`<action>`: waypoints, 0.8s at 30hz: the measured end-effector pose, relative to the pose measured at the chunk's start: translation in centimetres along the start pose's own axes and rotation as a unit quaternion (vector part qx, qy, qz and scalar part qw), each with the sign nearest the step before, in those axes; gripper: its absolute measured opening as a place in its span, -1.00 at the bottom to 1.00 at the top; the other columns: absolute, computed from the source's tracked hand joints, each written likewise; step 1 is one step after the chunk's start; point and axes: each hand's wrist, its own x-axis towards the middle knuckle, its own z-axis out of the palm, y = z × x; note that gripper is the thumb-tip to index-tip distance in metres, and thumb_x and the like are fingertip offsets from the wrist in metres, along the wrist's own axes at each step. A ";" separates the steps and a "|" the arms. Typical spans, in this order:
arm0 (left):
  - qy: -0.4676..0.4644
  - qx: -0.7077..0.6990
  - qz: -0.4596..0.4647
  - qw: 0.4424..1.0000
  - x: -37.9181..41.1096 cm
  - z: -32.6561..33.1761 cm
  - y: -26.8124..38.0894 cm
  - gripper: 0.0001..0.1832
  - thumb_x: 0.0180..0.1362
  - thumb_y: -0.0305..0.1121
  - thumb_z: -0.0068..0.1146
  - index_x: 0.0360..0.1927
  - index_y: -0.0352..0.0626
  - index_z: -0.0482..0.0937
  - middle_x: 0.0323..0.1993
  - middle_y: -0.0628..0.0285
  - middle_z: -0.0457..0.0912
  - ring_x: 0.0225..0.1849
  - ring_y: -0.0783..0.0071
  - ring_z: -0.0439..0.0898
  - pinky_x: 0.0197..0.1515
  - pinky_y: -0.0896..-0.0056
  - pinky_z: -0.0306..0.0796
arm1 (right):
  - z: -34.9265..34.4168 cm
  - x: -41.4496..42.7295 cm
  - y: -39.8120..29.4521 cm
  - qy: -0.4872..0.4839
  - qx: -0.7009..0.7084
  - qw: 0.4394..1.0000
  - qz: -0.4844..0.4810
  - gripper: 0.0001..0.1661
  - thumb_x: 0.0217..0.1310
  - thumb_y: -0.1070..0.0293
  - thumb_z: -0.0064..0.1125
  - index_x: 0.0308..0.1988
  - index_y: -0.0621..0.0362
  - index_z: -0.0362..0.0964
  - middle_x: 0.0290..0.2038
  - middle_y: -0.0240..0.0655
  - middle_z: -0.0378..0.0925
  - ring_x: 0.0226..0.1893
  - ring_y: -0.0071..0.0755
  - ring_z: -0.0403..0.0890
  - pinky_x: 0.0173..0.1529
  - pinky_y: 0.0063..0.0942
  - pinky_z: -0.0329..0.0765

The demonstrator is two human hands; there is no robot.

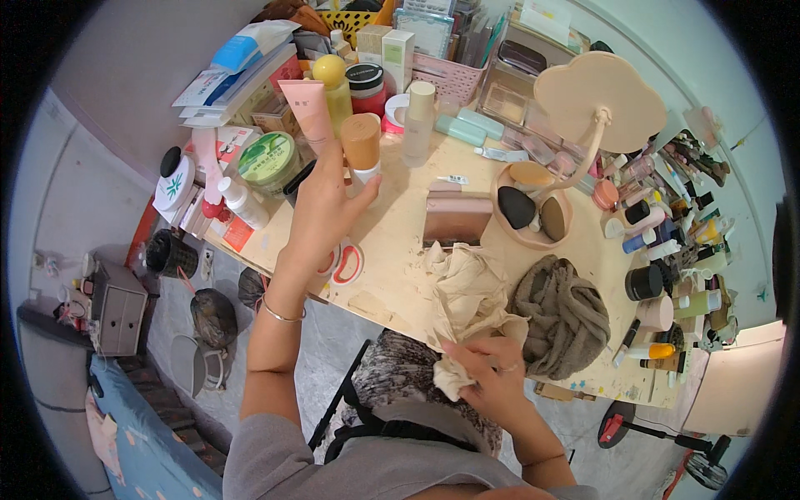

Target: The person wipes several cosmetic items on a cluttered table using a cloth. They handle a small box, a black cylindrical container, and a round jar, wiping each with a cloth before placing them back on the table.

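My left hand (pixel 328 203) reaches over the table and grips a white bottle with a wooden-look cap (pixel 361 140), its thumb across the lower part. The bottle is upright; the hand hides much of its base. Beside the fingers, a black object (pixel 299 184) is partly covered. A pink squeeze tube (pixel 308 115) and a green-lidded jar (pixel 270 157) stand close by. At the table's front edge my right hand (pixel 490 378) holds a crumpled cream cloth (pixel 451 377). More cream cloth (pixel 469 287) lies bunched on the table, next to a grey-brown towel (pixel 559 319).
A petal-shaped mirror (pixel 600 100) stands at the back right, by a round pink tray (pixel 531 234) with makeup sponges. A rose-pink case (pixel 457 219) and scissors (pixel 347 262) lie mid-table. Several cosmetics bottles crowd the right side. A pink basket (pixel 447 75) stands behind.
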 end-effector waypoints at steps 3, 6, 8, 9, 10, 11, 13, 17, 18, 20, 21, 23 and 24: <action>0.023 -0.015 -0.014 1.000 0.0 -0.4 -0.6 -0.49 0.01 -0.31 0.21 -0.02 -0.31 0.30 -0.22 -0.10 0.52 -0.25 0.02 0.57 -0.22 0.22 0.47 | -0.6 0.5 -0.8 0.038 -0.083 0.995 0.038 -0.42 -0.37 0.44 0.32 -0.14 -0.07 0.52 -0.02 -0.31 0.36 -0.01 -0.10 0.33 0.10 -0.03 0.21; -0.003 -0.052 -0.018 0.998 0.2 -0.3 -1.0 -0.48 0.00 -0.32 0.20 -0.01 -0.31 0.28 -0.21 -0.11 0.51 -0.25 0.00 0.56 -0.18 0.19 0.43 | -1.5 3.4 -1.1 -0.004 -0.090 0.994 0.069 -0.49 -0.30 0.51 0.26 -0.16 0.04 0.49 0.20 -0.11 0.17 0.08 0.15 0.30 0.19 0.05 0.20; -0.025 -0.060 0.021 0.998 1.1 0.3 -1.6 -0.47 -0.02 -0.32 0.22 -0.01 -0.31 0.30 -0.23 -0.06 0.54 -0.25 0.07 0.58 -0.15 0.22 0.42 | -0.5 4.1 -0.7 -0.024 -0.067 0.993 0.093 -0.51 -0.27 0.57 0.21 -0.16 0.06 0.48 0.16 -0.13 0.24 0.04 0.10 0.34 0.13 -0.05 0.29; -0.042 -0.063 0.044 0.996 1.7 0.6 -1.6 -0.47 -0.03 -0.32 0.22 -0.01 -0.31 0.31 -0.23 -0.04 0.55 -0.25 0.10 0.58 -0.14 0.23 0.41 | 0.0 4.1 -0.5 -0.030 -0.054 0.992 0.111 -0.52 -0.26 0.60 0.19 -0.17 0.07 0.47 0.14 -0.14 0.27 0.02 0.08 0.36 0.11 -0.11 0.34; -0.063 -0.099 0.023 0.993 2.1 0.7 -1.5 -0.50 -0.02 -0.32 0.23 -0.03 -0.31 0.34 -0.25 0.00 0.57 -0.26 0.18 0.59 -0.15 0.27 0.42 | 0.3 4.0 -0.2 -0.037 -0.038 0.993 0.108 -0.53 -0.25 0.62 0.16 -0.17 0.08 0.47 0.10 -0.17 0.32 0.00 0.04 0.39 0.07 -0.16 0.37; -0.086 -0.135 0.003 0.987 2.5 0.8 -1.3 -0.52 -0.01 -0.32 0.23 -0.05 -0.30 0.36 -0.27 0.04 0.59 -0.26 0.26 0.59 -0.16 0.32 0.42 | 0.4 3.8 0.1 -0.042 -0.023 0.993 0.105 -0.54 -0.24 0.64 0.14 -0.18 0.09 0.46 0.07 -0.19 0.36 -0.03 0.00 0.41 0.04 -0.21 0.40; -0.126 -0.179 -0.029 0.975 3.2 1.7 -1.1 -0.59 0.00 -0.33 0.24 -0.10 -0.30 0.42 -0.30 0.13 0.61 -0.28 0.41 0.59 -0.19 0.39 0.43 | 0.0 3.5 0.3 -0.010 0.009 0.996 0.084 -0.55 -0.22 0.66 0.11 -0.19 0.10 0.45 -0.01 -0.25 0.44 -0.07 -0.08 0.45 -0.01 -0.28 0.44; -0.135 -0.166 -0.039 0.976 3.0 1.0 -2.4 -0.71 0.04 -0.38 0.23 -0.20 -0.28 0.49 -0.34 0.27 0.62 -0.31 0.61 0.54 -0.25 0.48 0.43 | -4.8 2.5 0.0 0.155 0.033 0.986 0.042 -0.54 -0.15 0.70 0.05 -0.15 0.11 0.42 -0.10 -0.28 0.51 -0.13 -0.17 0.51 -0.02 -0.34 0.45; -0.119 -0.164 -0.028 0.979 2.8 1.0 -2.3 -0.72 0.04 -0.39 0.23 -0.20 -0.28 0.49 -0.34 0.28 0.62 -0.31 0.61 0.53 -0.24 0.49 0.42 | -5.9 1.7 0.7 0.226 0.034 0.972 0.052 -0.54 -0.14 0.72 0.03 -0.14 0.11 0.42 -0.09 -0.28 0.51 -0.13 -0.18 0.52 -0.02 -0.35 0.44; -0.098 -0.161 -0.015 0.982 2.5 0.7 -1.3 -0.79 0.06 -0.43 0.21 -0.24 -0.28 0.51 -0.31 0.29 0.62 -0.30 0.62 0.52 -0.20 0.53 0.40 | -8.1 0.3 2.2 0.357 0.041 0.926 0.116 -0.52 -0.11 0.75 -0.04 -0.12 0.12 0.41 -0.08 -0.27 0.50 -0.14 -0.18 0.53 -0.01 -0.35 0.42; -0.069 -0.207 -0.034 0.975 2.2 0.8 -0.1 -0.84 0.07 -0.46 0.19 -0.28 -0.27 0.52 -0.31 0.28 0.62 -0.26 0.64 0.51 -0.17 0.55 0.38 | -9.4 -0.3 2.9 0.417 0.044 0.891 0.171 -0.51 -0.09 0.77 -0.09 -0.10 0.13 0.40 -0.08 -0.26 0.50 -0.14 -0.17 0.54 0.00 -0.34 0.41; -0.041 -0.244 -0.024 0.969 1.6 0.6 2.1 -0.85 0.09 -0.48 0.16 -0.26 -0.28 0.51 -0.28 0.25 0.61 -0.23 0.60 0.52 -0.14 0.53 0.39 | -11.6 -1.0 4.8 0.432 -0.012 0.874 0.224 -0.44 -0.14 0.81 -0.16 -0.08 0.17 0.41 -0.10 -0.22 0.48 -0.12 -0.10 0.51 0.00 -0.37 0.39; -0.046 -0.270 -0.011 0.962 1.3 0.5 3.4 -0.84 0.09 -0.49 0.15 -0.25 -0.28 0.50 -0.27 0.24 0.60 -0.22 0.58 0.53 -0.14 0.52 0.39 | -12.3 -2.4 6.1 0.401 -0.070 0.885 0.225 -0.43 -0.16 0.81 -0.16 -0.08 0.18 0.41 -0.09 -0.21 0.47 -0.11 -0.08 0.50 0.01 -0.37 0.39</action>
